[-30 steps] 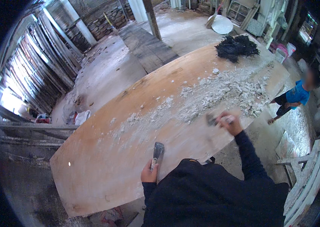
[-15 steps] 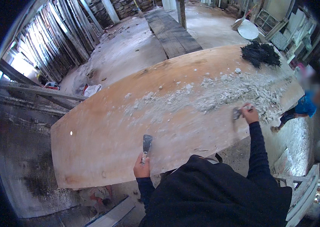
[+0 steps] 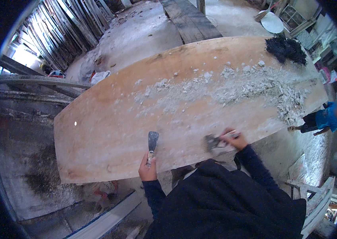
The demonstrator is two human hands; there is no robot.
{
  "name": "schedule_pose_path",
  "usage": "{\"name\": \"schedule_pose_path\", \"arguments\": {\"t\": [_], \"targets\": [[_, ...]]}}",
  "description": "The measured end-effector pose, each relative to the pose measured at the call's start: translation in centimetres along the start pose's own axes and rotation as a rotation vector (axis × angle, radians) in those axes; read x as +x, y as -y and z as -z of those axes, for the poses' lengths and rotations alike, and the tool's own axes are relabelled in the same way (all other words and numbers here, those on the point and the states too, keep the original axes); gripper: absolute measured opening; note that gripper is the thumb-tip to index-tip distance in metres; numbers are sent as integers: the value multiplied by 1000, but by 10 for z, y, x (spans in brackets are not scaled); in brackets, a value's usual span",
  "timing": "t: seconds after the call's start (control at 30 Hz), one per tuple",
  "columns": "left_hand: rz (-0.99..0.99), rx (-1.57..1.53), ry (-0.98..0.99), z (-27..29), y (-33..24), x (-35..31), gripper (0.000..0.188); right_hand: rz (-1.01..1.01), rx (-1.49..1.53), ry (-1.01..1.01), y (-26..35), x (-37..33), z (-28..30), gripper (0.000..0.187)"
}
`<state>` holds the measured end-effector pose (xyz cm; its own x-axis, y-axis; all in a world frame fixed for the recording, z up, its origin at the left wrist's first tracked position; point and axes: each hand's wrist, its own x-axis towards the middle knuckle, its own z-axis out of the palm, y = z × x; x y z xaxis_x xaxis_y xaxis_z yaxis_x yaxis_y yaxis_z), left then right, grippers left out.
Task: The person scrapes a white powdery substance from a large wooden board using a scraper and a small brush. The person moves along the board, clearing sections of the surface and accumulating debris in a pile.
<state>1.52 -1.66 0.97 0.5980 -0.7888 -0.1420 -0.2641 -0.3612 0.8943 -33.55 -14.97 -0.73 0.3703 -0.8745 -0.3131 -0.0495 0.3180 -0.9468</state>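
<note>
My left hand (image 3: 147, 170) is closed around the handle of a putty knife (image 3: 153, 140), its dark blade pointing away from me over the near part of a wide brown board (image 3: 104, 119). Closer to the board's front edge on the right, my right hand (image 3: 235, 139) grips a second scraper (image 3: 212, 142); its broad blade is smeared by motion and lies low at the board's surface. Beyond both hands, white flakes and crumbs (image 3: 252, 85) spread in a band across the board, thickest toward the right end.
A tangle of black bristly material (image 3: 286, 48) rests on the board's far right corner. Past the right end stands a person in a blue shirt (image 3: 328, 118). A dark plank (image 3: 192, 22) runs off behind the board. Wooden beams (image 3: 41, 81) stand at the left.
My right hand has drawn its scraper left and toward me, away from the flakes. My left hand keeps its putty knife nearly in place. The view has shifted slightly, and the person at right has moved.
</note>
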Motion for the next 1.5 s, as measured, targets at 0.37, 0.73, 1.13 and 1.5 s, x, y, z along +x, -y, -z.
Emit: {"name": "schedule_pose_path", "arguments": {"t": [0.37,0.73,1.13,1.5], "targets": [[37,237,-28,19,-5,-12,42,453,-855,-952,65,-41,125,8],[-111,154,-213,49,-2,16,40,346,-334,489,7,48,-191,20],[-44,166,-146,80,10,28,42,329,-938,-828,43,35,126,13],[-56,129,-109,79,-8,40,40,243,-368,514,33,58,-200,14]]}}
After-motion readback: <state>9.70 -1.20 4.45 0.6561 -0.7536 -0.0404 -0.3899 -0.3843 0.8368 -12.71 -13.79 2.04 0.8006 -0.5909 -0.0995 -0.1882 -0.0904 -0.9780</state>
